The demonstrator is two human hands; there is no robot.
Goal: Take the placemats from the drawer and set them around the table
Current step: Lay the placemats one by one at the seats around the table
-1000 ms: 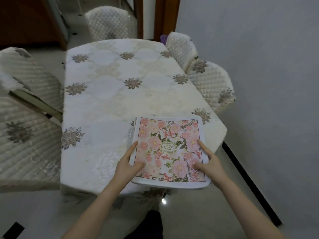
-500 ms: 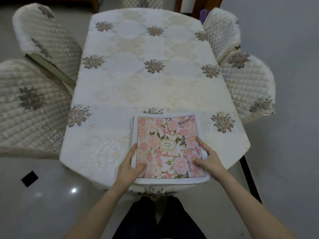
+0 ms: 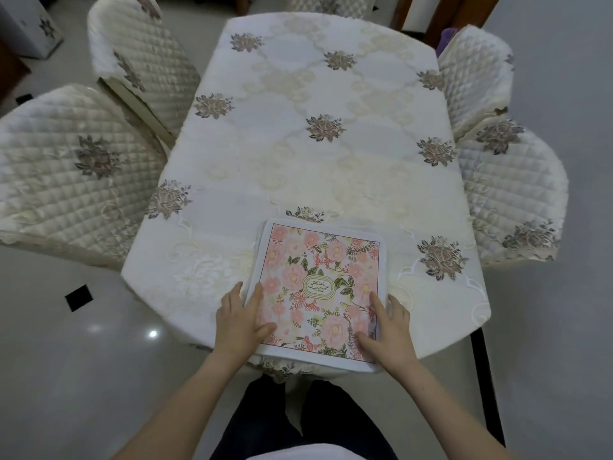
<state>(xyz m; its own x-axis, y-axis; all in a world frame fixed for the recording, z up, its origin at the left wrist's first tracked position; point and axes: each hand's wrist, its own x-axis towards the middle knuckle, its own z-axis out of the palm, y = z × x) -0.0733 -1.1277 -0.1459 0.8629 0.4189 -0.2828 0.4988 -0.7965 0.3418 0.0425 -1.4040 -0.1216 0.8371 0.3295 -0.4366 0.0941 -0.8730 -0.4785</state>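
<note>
We hold a stack of placemats [image 3: 318, 290] flat at the near end of the table [image 3: 311, 167], its near edge overhanging the table's rim. How many mats lie under the top one we cannot tell; only thin white layered edges show along its left side. The top mat is a rounded-corner rectangle, smooth, printed with pink flowers and green leaves around an oval label whose small letters are hard to read. Our left hand [image 3: 240, 318] clasps the stack's near-left edge, thumb laid on the print, fingers apart and lying along the side. Our right hand [image 3: 389, 330] clasps the near-right corner the same way, thumb on top, fingers spread along the side; whether any fingertips curl beneath is hidden. The table wears a cream embroidered cloth with grey-brown flower motifs. Quilted, padded chairs [image 3: 69, 174] flank the table on both sides, one beyond its far end cut off by the frame.
</note>
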